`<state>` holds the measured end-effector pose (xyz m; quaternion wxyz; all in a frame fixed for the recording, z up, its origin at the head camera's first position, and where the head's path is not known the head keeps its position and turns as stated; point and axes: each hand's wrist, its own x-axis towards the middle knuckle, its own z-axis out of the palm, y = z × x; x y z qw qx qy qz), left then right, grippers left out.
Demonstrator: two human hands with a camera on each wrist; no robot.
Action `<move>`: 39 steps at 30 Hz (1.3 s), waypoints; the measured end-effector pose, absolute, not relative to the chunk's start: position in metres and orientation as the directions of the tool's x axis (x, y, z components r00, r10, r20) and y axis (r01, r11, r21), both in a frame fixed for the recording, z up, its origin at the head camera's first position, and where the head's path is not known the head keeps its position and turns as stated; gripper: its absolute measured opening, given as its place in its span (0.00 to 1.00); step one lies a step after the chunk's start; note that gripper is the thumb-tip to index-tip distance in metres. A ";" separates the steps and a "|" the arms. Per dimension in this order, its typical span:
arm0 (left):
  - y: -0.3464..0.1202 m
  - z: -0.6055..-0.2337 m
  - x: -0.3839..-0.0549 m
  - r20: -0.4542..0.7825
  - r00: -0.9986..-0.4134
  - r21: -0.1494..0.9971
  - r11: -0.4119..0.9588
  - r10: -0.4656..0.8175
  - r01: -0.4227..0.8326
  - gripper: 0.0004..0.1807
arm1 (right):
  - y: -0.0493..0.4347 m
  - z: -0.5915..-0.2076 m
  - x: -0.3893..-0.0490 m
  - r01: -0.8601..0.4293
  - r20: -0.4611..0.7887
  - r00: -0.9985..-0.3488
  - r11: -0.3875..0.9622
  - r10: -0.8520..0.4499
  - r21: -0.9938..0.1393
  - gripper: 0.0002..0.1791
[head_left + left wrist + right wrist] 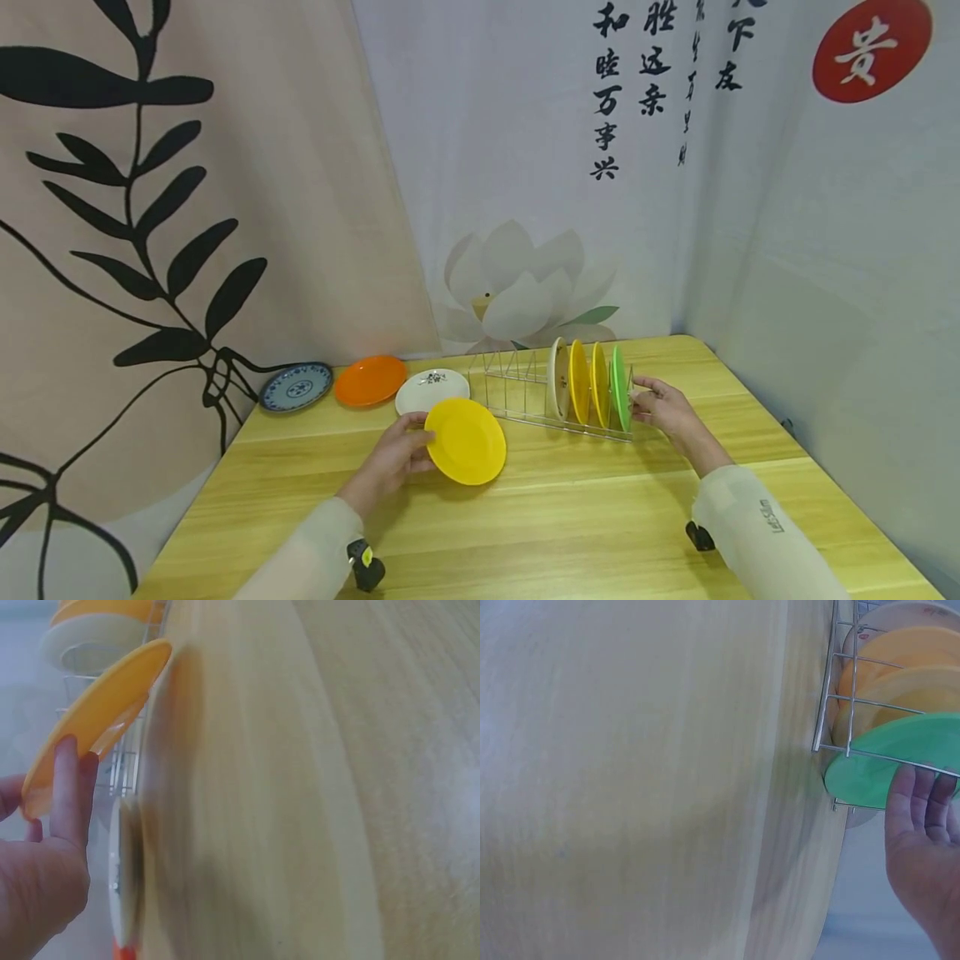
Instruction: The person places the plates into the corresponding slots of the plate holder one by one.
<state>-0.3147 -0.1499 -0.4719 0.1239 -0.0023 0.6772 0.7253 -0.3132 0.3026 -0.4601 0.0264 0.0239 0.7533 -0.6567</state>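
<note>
My left hand [392, 457] pinches a yellow plate [467, 442] by its left edge, tilted and raised above the table. In the left wrist view the thumb and fingers lie on either side of that plate's rim [97, 705]. At the right end of a wire dish rack [517, 414], my right hand [669, 414] holds the end wire with its fingers bent. Right beside those fingers a green plate [885, 754] stands on edge in the rack. Two yellow plates [578, 382] and a white plate [557, 379] stand upright to its left.
Left of the rack, a white plate [442, 387] with a dark pattern, an orange plate [370, 381] and a blue-patterned plate [296, 387] lie in a row along the back of the wooden table [540, 533]. Printed curtains [525, 167] hang behind.
</note>
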 end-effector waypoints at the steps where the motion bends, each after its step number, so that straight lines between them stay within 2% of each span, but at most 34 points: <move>1: -0.151 -0.470 -0.315 -0.167 -0.969 0.981 -0.065 0.184 -0.182 0.23 | 0.302 -0.460 -0.313 0.075 -0.075 -0.997 0.133 0.007 -0.988 0.31; 11: -0.157 -0.449 -0.319 -0.137 -0.971 0.973 -0.155 0.197 -0.168 0.29 | 0.303 -0.461 -0.314 0.058 -0.059 -0.998 0.138 -0.005 -0.989 0.32; 25: -0.157 -0.413 -0.326 -0.083 -0.972 0.981 -0.152 0.221 -0.118 0.30 | 0.302 -0.462 -0.314 0.059 -0.061 -0.998 0.140 -0.010 -0.988 0.32; 39: -0.135 -0.380 -0.346 -0.015 -0.979 0.977 -0.207 0.205 -0.058 0.29 | 0.300 -0.458 -0.309 0.065 -0.066 -0.998 0.147 0.000 -0.987 0.31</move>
